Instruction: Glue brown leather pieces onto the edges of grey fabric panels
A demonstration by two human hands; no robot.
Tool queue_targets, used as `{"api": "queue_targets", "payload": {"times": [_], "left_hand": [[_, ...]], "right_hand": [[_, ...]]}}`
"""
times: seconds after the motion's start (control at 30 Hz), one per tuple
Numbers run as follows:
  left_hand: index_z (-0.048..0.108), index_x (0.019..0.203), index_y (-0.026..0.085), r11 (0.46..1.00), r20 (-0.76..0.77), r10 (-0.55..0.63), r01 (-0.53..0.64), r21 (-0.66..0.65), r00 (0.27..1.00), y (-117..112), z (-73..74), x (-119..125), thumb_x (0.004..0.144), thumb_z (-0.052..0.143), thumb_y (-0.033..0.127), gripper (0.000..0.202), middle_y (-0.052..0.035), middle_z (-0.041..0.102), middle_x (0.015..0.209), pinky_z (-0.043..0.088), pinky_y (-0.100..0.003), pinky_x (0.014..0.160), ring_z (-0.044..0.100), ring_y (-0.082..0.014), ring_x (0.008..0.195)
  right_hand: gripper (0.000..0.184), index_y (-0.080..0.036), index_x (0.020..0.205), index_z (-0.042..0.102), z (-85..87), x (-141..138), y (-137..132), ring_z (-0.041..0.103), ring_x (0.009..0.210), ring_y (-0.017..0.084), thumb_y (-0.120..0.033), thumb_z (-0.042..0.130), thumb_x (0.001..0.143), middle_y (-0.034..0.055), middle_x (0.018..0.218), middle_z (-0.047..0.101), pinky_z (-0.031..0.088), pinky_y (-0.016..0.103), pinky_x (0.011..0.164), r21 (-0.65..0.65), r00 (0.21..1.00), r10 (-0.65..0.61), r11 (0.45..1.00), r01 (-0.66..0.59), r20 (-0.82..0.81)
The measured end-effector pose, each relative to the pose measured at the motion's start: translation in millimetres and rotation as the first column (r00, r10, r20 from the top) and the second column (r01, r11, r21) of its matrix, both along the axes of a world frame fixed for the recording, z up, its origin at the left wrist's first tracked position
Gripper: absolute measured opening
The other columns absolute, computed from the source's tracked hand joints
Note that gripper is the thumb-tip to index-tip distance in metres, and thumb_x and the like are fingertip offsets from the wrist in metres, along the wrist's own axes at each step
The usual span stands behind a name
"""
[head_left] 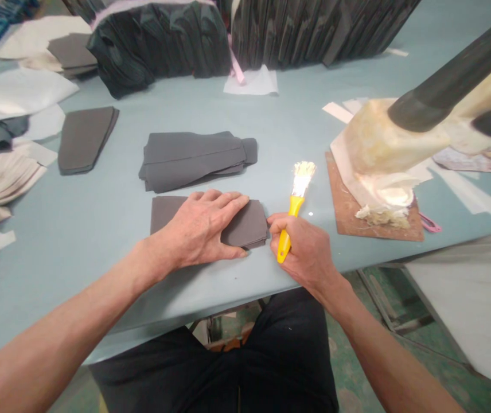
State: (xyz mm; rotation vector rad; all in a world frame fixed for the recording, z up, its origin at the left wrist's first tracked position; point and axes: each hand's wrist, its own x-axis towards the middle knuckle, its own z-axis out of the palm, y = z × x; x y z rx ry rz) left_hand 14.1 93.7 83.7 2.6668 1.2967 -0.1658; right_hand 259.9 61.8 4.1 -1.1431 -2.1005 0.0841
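Observation:
My left hand (202,226) lies flat, fingers spread, on a small stack of grey fabric pieces (249,226) near the table's front edge. My right hand (303,249) grips the yellow handle of a brush (297,198) with pale, glue-coated bristles pointing away from me; its fingers touch the stack's right edge. A second, thicker pile of grey fabric (194,159) sits just behind the stack.
A glue-crusted pot (383,155) stands on a brown board (349,212) to the right, under a black tube (456,74). Another grey stack (84,137) lies at left, white sheets (17,94) beyond it, dark bundles (163,43) at the back of the blue-grey table (99,241).

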Motion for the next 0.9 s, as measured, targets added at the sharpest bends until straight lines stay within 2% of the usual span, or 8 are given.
{"api": "queue_targets", "payload": {"times": [0.13,0.5,0.6,0.67,0.73,0.8,0.9], "left_hand": [[0.045,0.16,0.015,1.0,-0.015,0.011,-0.011,0.001,1.0,-3,1.5,3,0.09,0.071,0.07,0.093,-0.0185,0.055,0.164,0.048,-0.052,0.106,0.058,-0.0419,0.135],[0.048,0.159,0.015,1.0,0.044,0.006,-0.005,-0.005,0.999,-9,0.0,2,0.089,0.076,0.065,0.09,-0.0186,0.055,0.164,0.05,-0.053,0.102,0.06,-0.0412,0.131],[0.044,0.162,0.013,0.999,0.066,-0.006,0.009,-0.037,0.998,-13,-1.9,4,0.089,0.077,0.067,0.096,-0.0218,0.049,0.168,0.048,-0.058,0.11,0.058,-0.0425,0.136],[0.042,0.164,0.013,0.999,0.1,-0.009,0.014,-0.048,0.995,-14,-1.9,3,0.087,0.077,0.071,0.102,-0.0238,0.043,0.172,0.041,-0.066,0.118,0.053,-0.0452,0.144],[0.043,0.163,0.015,1.0,0.158,0.012,-0.009,-0.023,0.987,-14,2.5,-7,0.085,0.078,0.073,0.104,-0.025,0.038,0.174,0.031,-0.075,0.123,0.046,-0.0477,0.152],[0.047,0.16,0.017,0.998,0.248,0.047,-0.056,0.03,0.968,-14,12.5,-28,0.087,0.077,0.071,0.096,-0.0246,0.038,0.174,0.027,-0.076,0.126,0.043,-0.0468,0.155],[0.055,0.153,0.018,0.982,0.439,0.097,-0.158,0.105,0.893,-17,29.7,-74,0.1,0.066,0.059,0.068,-0.0203,0.052,0.166,0.039,-0.057,0.126,0.048,-0.0371,0.154]], "right_hand": [[0.022,-0.026,0.102,0.055,0.8,0,-1,0.076,0.082,0.02,-0.009,0.055,0.088,0.0021,0.103,0.08,0.054,0.031,0.074,0.016,1.0,-0.003,1.0,0.003,0.011],[0.017,-0.026,0.1,0.056,2.1,1,0,0.079,0.088,0.02,-0.012,0.055,0.092,0.0024,0.105,0.081,0.056,0.029,0.076,0.04,1.0,0.01,0.999,-0.01,-0.005],[0.014,-0.026,0.098,0.056,3.9,1,0,0.078,0.084,0.019,-0.012,0.055,0.094,0.0031,0.103,0.081,0.055,0.028,0.071,0.05,1.0,0.023,0.999,-0.022,-0.021],[0.01,-0.025,0.097,0.056,3.0,2,0,0.077,0.078,0.019,-0.015,0.056,0.095,0.0033,0.102,0.082,0.053,0.028,0.067,0.046,1.0,0.013,0.999,-0.012,-0.024],[0.006,-0.025,0.098,0.057,1.4,4,0,0.077,0.079,0.018,-0.019,0.057,0.097,0.0037,0.104,0.082,0.052,0.027,0.066,0.032,1.0,-0.003,0.999,0.003,-0.026],[0.002,-0.025,0.097,0.057,1.2,4,-1,0.078,0.084,0.019,-0.023,0.057,0.097,0.0047,0.107,0.082,0.052,0.028,0.068,0.009,0.999,-0.033,0.999,0.033,-0.04],[0.006,-0.026,0.091,0.056,5.6,3,-4,0.077,0.084,0.021,-0.029,0.057,0.095,0.0062,0.104,0.082,0.053,0.031,0.071,-0.04,0.986,-0.146,0.989,0.143,-0.082]]}}
